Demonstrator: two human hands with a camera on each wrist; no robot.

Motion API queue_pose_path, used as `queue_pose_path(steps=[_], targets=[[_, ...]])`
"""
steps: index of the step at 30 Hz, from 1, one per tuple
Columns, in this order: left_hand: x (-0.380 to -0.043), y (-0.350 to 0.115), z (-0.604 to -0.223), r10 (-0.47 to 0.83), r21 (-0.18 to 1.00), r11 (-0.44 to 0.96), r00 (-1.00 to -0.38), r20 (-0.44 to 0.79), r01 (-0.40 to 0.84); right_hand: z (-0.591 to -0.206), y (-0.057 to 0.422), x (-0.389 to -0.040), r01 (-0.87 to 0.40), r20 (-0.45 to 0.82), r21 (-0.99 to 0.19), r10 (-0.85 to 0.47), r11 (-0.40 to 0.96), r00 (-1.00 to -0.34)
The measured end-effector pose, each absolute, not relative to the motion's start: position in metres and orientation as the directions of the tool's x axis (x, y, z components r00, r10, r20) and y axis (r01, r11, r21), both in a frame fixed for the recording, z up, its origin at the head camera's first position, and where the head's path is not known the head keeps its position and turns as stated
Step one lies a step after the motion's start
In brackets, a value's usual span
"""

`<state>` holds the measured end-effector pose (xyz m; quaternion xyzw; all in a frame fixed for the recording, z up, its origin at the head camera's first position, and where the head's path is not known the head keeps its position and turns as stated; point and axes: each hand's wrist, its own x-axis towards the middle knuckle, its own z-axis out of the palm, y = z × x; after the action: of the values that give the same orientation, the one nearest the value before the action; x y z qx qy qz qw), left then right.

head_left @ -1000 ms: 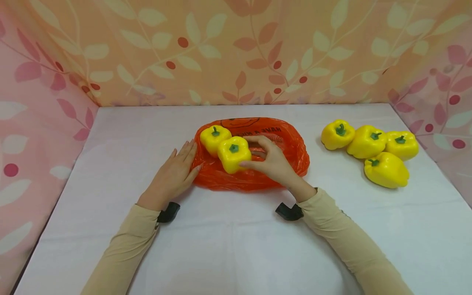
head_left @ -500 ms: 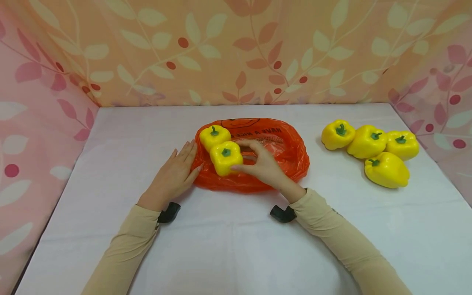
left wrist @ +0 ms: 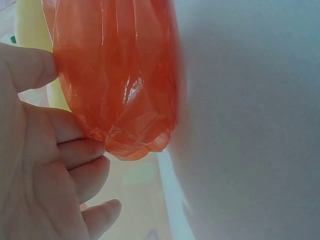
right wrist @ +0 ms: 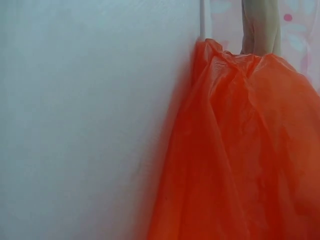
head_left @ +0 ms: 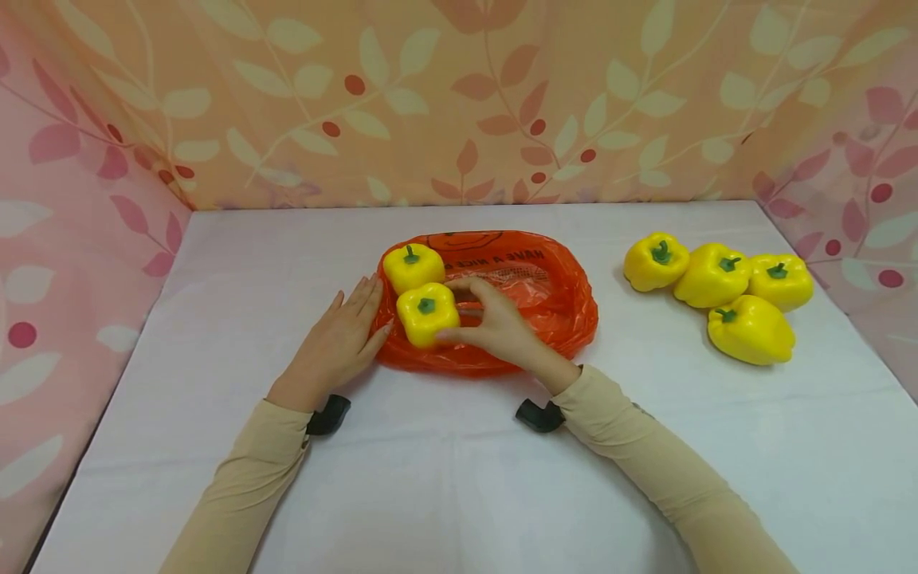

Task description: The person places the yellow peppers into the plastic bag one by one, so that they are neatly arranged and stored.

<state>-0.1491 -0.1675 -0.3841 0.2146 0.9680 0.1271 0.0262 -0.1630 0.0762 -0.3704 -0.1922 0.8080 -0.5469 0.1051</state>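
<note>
A red plastic bag (head_left: 488,360) with its mouth spread wide lies on the table. Inside its left part sits a yellow bell pepper (head_left: 413,269), green stem up. Just in front of it, my right hand (head_left: 495,323) grips a second yellow bell pepper (head_left: 427,313) between thumb and fingers, over the bag's left side. My left hand (head_left: 332,343) rests with straight fingers against the bag's left rim. The left wrist view shows the fingertips (left wrist: 95,147) right at the red plastic (left wrist: 115,75). In the right wrist view the bag's side (right wrist: 245,165) hides the right hand.
Several more yellow bell peppers (head_left: 712,275) stand grouped at the table's right, one lying on its side (head_left: 751,329) in front. Leaf-patterned curtains (head_left: 459,104) close off the back and sides of the white table (head_left: 445,470).
My right hand has moved left with its bell pepper, bringing it in front of the other one, which has shifted slightly left. My left hand has stayed at the rim.
</note>
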Motion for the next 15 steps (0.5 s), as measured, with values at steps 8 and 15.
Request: queue_pose_path(steps=[8,15], targets=[[-0.1491,-0.1675,-0.3845,0.426,0.256,0.874,-0.905,0.002,0.412,-0.3712,0.0711,-0.1611,-0.205,0.043,-0.92,-0.435,0.334,-0.899],[-0.1493,-0.1669,-0.3838,0.426,0.244,0.878,-0.904,-0.005,0.413,-0.37,0.0683,-0.1589,-0.238,0.059,-0.903,-0.445,0.358,-0.893]])
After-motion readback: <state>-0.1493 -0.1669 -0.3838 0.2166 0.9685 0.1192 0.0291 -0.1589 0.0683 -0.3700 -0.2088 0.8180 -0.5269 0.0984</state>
